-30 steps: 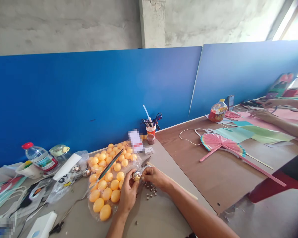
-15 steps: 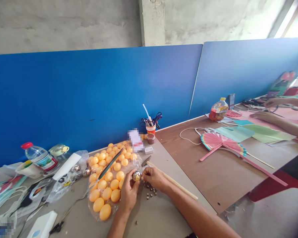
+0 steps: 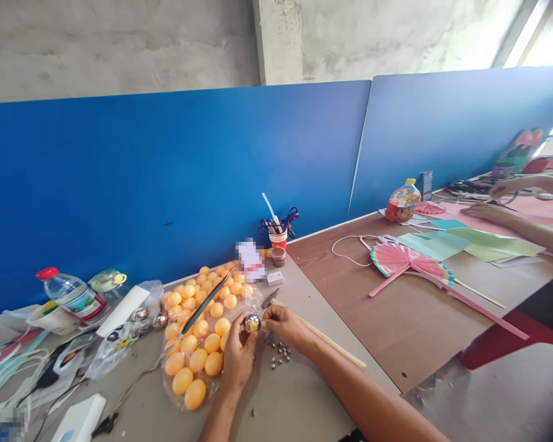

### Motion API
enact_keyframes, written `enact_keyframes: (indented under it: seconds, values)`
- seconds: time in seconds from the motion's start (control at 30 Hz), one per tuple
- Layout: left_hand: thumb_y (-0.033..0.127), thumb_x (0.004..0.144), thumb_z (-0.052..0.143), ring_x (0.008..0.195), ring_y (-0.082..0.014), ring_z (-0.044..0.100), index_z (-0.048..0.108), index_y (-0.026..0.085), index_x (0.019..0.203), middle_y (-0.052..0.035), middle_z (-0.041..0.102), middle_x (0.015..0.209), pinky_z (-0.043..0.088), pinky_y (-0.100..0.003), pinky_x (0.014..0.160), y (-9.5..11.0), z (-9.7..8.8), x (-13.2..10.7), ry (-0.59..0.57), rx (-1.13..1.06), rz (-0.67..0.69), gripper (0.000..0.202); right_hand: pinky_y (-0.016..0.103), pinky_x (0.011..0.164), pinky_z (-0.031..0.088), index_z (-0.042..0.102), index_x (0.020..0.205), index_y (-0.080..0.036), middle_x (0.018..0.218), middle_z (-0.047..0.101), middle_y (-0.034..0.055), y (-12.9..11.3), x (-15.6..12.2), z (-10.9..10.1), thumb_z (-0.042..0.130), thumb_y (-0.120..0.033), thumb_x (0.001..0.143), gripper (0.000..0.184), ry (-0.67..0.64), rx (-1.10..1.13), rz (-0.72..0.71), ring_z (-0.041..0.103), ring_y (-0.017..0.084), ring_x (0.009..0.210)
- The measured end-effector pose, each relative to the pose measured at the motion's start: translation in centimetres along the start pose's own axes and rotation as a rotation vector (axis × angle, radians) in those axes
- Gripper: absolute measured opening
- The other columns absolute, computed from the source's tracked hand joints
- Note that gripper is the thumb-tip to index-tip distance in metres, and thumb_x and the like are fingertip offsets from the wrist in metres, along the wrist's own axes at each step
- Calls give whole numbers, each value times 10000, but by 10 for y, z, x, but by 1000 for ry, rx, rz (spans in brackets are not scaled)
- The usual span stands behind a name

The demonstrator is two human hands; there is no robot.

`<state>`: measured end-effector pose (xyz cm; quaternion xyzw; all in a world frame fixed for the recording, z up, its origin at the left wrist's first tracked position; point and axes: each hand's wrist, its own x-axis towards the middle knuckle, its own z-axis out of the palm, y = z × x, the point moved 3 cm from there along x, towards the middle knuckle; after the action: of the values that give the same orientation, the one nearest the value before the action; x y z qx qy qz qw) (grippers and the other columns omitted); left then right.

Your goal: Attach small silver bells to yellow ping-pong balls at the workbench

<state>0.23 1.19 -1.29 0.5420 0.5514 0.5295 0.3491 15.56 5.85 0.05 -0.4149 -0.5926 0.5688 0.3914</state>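
My left hand [image 3: 239, 356] is closed around a shiny silver ball [image 3: 252, 323] with an orange-yellow patch on its near side. Beside it, my right hand [image 3: 286, 326] has its thumb and fingertips pinched together close to the ball's right side. Whatever is between those fingertips is too small to make out. Below the right hand, several small metal beads [image 3: 281, 352] lie on the grey table. A clear plastic bag of orange balls [image 3: 195, 394] lies left of my hands, with dark tweezers [image 3: 206, 302] on top.
A knife blade [image 3: 270, 298] and a wooden stick [image 3: 334, 345] lie beyond and right. A cup of pens [image 3: 278, 238] stands at the back. Bottles [image 3: 80, 301] and studded balls [image 3: 160, 321] are left. Rightward are a pink paper fan [image 3: 412, 261] and another person's hands [image 3: 491, 212].
My right hand has drawn slightly away from the ball, and more beads show below it. The ball has turned a little in my left hand. The view has shifted slightly.
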Motion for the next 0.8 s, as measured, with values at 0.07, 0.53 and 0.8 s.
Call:
enact_keyframes:
  seconds: [0.07, 0.53, 0.8]
  values:
    - [466, 799, 647, 1119, -276, 622, 567, 184, 1186, -139, 652, 1215, 504, -407, 935, 1, -2, 2, 12, -36, -13, 486, 227, 574, 338, 584, 752, -159, 651, 532, -34, -4, -1, -3, 606, -237, 696, 99, -19, -53, -38, 445, 102, 591]
    - [410, 800, 656, 1022, -254, 671, 544, 193, 1191, -133, 651, 1194, 530, -398, 904, -4, -4, 3, 30, -150, -29, 461, 315, 790, 366, 695, 890, -177, 930, 702, 69, -13, -19, 7, 586, -116, 740, 195, -298, -953, -298, 609, 209, 870]
    - [421, 799, 661, 1028, -248, 670, 534, 193, 1204, -123, 657, 1185, 526, -389, 907, -1, -8, 3, 54, -124, -28, 481, 294, 781, 384, 694, 900, -183, 912, 710, 47, -14, -21, 12, 647, -161, 709, 198, -331, -837, -381, 609, 198, 857]
